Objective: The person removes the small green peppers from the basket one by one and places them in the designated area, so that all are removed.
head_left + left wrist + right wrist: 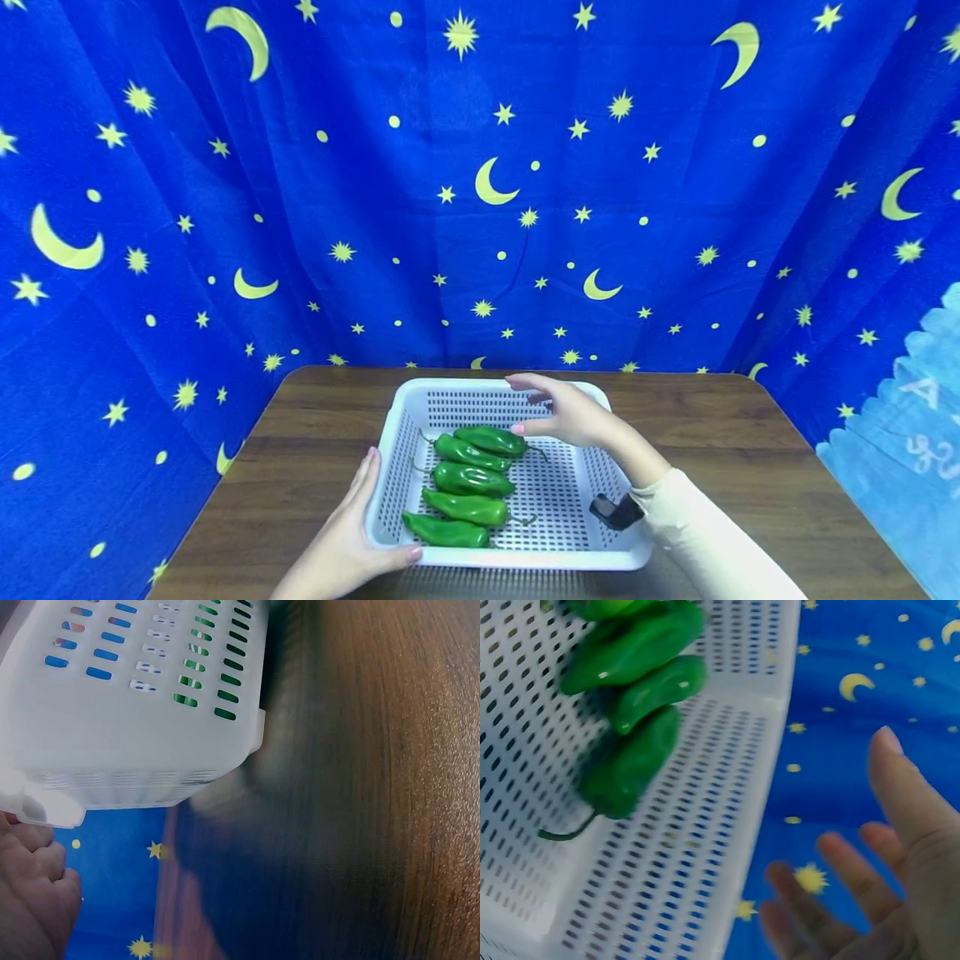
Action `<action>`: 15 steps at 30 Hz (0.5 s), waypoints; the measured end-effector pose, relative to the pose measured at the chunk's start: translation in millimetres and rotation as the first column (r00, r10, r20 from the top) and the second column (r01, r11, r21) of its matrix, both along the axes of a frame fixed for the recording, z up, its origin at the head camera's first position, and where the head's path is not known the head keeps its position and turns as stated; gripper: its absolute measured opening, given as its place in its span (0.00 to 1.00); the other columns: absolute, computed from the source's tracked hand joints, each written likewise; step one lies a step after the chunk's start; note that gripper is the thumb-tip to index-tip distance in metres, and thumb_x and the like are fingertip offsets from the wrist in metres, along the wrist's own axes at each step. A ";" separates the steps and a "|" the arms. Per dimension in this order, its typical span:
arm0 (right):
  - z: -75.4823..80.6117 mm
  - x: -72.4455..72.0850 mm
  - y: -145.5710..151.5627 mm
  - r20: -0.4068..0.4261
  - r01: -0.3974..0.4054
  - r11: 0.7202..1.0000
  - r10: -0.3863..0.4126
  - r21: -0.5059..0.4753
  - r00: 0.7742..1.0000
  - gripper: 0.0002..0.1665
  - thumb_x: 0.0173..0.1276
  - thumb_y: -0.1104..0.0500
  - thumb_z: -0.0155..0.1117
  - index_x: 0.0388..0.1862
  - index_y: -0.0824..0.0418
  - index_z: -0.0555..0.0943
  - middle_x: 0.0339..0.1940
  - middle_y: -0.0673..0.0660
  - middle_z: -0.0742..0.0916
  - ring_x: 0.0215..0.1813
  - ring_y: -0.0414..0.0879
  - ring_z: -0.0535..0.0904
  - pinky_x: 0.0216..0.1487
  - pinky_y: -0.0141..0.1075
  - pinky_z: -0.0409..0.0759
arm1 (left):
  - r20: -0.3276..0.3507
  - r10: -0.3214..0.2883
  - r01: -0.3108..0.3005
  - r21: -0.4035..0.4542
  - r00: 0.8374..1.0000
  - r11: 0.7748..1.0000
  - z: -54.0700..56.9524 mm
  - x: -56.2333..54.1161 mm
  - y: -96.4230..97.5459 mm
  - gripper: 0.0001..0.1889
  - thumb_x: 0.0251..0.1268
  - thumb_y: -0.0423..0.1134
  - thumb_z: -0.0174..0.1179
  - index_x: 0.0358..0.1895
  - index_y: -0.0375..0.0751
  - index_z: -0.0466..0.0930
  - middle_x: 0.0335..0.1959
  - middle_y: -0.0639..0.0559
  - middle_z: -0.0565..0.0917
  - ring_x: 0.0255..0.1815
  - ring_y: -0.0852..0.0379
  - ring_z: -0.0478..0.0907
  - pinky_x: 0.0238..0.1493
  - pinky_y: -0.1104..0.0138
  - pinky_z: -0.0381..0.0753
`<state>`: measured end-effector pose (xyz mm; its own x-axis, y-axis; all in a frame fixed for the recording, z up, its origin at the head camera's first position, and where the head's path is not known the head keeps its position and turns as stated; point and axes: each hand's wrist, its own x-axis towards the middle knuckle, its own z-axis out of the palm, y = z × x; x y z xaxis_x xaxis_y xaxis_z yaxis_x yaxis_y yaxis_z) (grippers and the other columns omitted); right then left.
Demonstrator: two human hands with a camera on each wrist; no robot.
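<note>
Left hand (348,533) grips the white basket (562,479) at its lower-left corner; your right hand (570,412), fingers spread, empty, hangs over its upper right. Five green peppers (471,479) inside, lower centre. Likely arranging them; next probably calls for aligning right fingers on one.

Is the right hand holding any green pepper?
No, in the right wrist view the right hand has nothing between its parted thumb and fingers, and the peppers lie in the basket.
</note>
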<state>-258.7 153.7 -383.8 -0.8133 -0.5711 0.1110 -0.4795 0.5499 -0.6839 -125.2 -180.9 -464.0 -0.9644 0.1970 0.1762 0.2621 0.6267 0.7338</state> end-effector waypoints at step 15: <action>-51.8 -45.0 -19.5 0.162 -0.079 0.997 0.075 0.017 0.984 0.36 0.61 0.60 0.74 0.67 0.63 0.74 0.67 0.61 0.80 0.65 0.61 0.78 0.68 0.54 0.74 | 0.013 0.026 -0.026 0.022 1.000 0.999 -2.3 1.0 0.9 0.71 0.37 0.60 0.79 0.81 0.43 0.39 0.82 0.39 0.44 0.80 0.34 0.45 0.69 0.76 0.43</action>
<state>-303.7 134.1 -435.5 -0.7729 -0.6337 -0.0320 -0.4055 0.5321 -0.7433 -124.2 -180.0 -466.3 -0.9714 0.1680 0.1680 0.2365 0.6167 0.7509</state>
